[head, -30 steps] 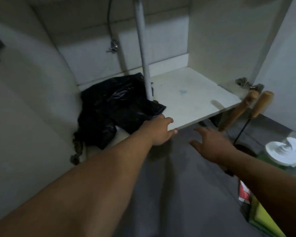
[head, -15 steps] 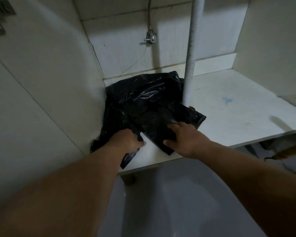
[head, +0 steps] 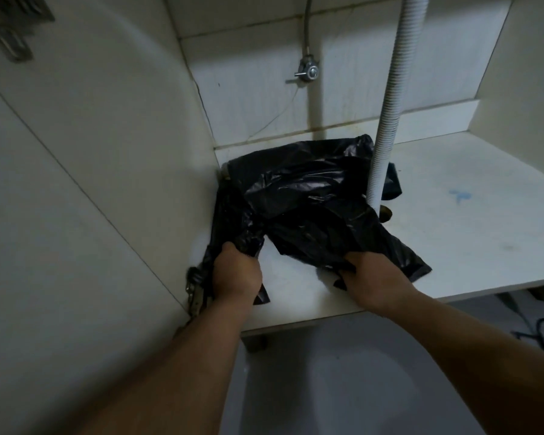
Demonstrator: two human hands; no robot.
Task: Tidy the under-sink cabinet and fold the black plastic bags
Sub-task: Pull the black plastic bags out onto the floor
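Two hands grip the bags at frame centre, heaped on the cabinet floor round the hose: left hand fingers clamped on one bunched edge, right hand pinching another, I judge for pulling them out.

Both bare forearms reach forward, left hand fisted in a tight grip, right hand knuckles up, fingers curled under, also gripping.
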